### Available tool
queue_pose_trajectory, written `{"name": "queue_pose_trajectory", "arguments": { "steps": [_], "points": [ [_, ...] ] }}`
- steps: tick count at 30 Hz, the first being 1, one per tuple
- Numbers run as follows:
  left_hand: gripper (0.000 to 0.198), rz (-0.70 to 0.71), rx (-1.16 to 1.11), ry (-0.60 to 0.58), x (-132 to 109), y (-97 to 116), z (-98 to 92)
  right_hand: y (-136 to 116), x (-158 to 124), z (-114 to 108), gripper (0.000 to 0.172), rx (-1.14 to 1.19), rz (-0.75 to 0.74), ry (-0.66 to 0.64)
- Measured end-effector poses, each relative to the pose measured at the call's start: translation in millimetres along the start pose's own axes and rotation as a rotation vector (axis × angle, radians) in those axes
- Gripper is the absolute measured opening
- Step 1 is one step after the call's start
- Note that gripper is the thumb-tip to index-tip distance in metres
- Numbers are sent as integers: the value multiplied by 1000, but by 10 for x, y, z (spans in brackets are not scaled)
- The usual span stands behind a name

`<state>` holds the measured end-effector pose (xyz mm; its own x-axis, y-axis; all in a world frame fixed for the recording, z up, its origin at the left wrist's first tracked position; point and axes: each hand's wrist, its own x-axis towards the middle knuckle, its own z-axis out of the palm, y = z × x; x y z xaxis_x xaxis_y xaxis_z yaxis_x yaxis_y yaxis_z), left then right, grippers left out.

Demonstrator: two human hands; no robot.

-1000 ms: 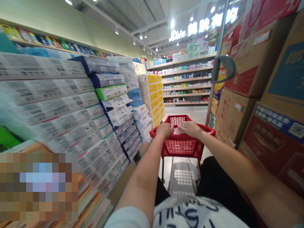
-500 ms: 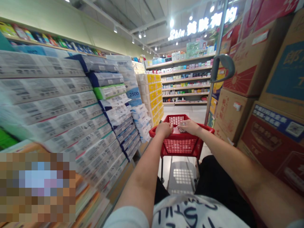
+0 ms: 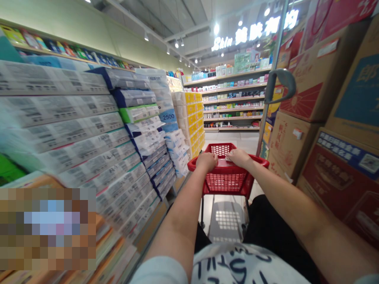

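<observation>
A red plastic shopping cart [image 3: 225, 182] stands directly in front of me, its mesh basket facing me below the handle. My left hand [image 3: 207, 161] is closed round the cart's red handle [image 3: 222, 167], left of its middle. Just to the right of it, my right hand [image 3: 238, 157] is curled over the same handle. Both sets of fingertips are partly hidden. Beneath the basket, the cart's legs and wheels rest on the pale floor [image 3: 226, 207].
Tall stacks of packaged tissue [image 3: 89, 128] line the left side. Piled cartons [image 3: 296, 144] flank the right, beside a post with a grey handle [image 3: 281, 85]. Shelves of small goods [image 3: 233, 98] stand ahead, past yellow-and-white packs [image 3: 194, 122].
My right hand's fingers have drawn in and curled closer over the handle. My left hand keeps its hold. The view has shifted slightly, so the surroundings sit a little further right.
</observation>
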<state>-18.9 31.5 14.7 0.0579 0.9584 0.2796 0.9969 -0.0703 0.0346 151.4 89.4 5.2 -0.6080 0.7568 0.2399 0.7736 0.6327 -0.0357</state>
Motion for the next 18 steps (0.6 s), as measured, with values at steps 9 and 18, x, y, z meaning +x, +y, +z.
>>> {"name": "queue_pose_trajectory", "arguments": {
  "steps": [9,18],
  "points": [
    [49,8,31,-5,11,1,4,-167,-239,-25,32,110,-180,207],
    [51,7,28,-3,26,-50,22,-158,-25,-57,31,-273,-92,-34]
  ]
}}
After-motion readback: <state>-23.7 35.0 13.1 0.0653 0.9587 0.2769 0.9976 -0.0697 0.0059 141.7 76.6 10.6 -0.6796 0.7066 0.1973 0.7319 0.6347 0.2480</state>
